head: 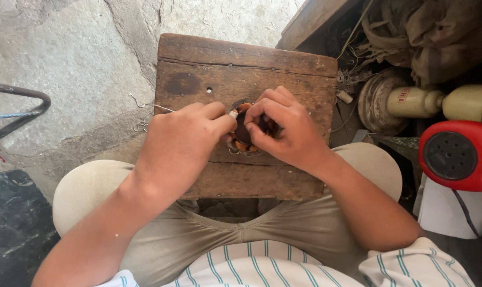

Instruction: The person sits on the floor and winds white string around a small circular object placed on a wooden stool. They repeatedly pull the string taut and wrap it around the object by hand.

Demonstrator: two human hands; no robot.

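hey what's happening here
A seated person works over a worn wooden block set between their knees. Both hands meet on a small round metal part with coppery windings that sits on the block. The left hand pinches something small and white at its edge; the right hand grips it from above.

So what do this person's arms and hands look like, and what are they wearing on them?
Both the left hand and the right hand are bare: no gloves, rings or watch show. The forearms are uncovered too. A short white sleeve with thin green stripes ends at the right elbow.
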